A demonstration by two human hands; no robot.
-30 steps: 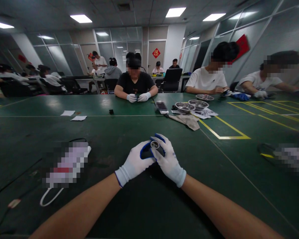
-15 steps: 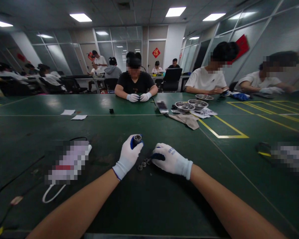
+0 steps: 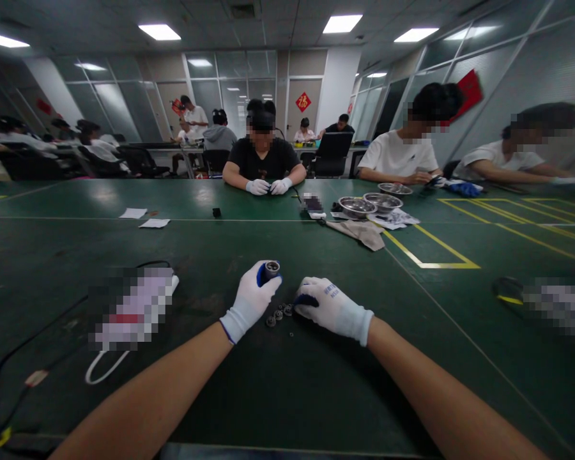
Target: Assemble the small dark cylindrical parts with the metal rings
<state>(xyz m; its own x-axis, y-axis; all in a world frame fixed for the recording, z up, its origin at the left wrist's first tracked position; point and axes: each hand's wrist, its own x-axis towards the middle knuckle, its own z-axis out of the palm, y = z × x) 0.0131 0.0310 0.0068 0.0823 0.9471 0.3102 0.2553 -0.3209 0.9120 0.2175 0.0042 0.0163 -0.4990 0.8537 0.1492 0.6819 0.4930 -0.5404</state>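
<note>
— Apparently I'm watching the left hand (image 3: 250, 300) clamping a small metal cylinder (image 3: 271, 269) above the green table (image 3: 278, 383): rigid, light, maybe slippery.

— Right hand (image 3: 333, 308) is pinching at tiny parts (image 3: 278, 315); I'm advising gripping the sides.

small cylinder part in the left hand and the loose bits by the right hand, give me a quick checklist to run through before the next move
1. Left hand has a grip on the small cylinder part: ok, pinched at the fingertips with its open end up.
2. Right hand is on the loose round pieces: ok, fingertips down on the green table at the end of the row.
3. Loose pieces lie together: ok, a short row between the two hands.
4. Right hand has actually picked one up: cannot tell, fingertips hide it.
5. Inside of the cylinder is clear: cannot tell, too small.
6. Black cable is away from the hands: ok, far off to the left.
</note>
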